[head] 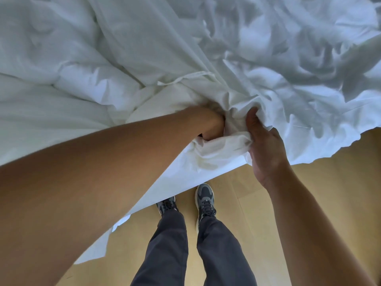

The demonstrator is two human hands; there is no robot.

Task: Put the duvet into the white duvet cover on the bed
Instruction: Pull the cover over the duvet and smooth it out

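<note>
The thin, wrinkled white duvet cover [288,83] spreads over the bed and hangs off its near edge. Puffy white duvet [86,83] bulges at the left and middle. My left hand [212,124] is pushed into a fold of the cover up to the wrist; its fingers are hidden inside the cloth. My right hand [263,147] grips a bunched edge of the cover just beside that fold, thumb on top and fingers curled under the fabric.
The bedding's near edge [185,182] drapes over a light wooden floor [319,182]. My legs in dark trousers and grey trainers [204,201] stand right at the bed's edge, under the hanging cloth.
</note>
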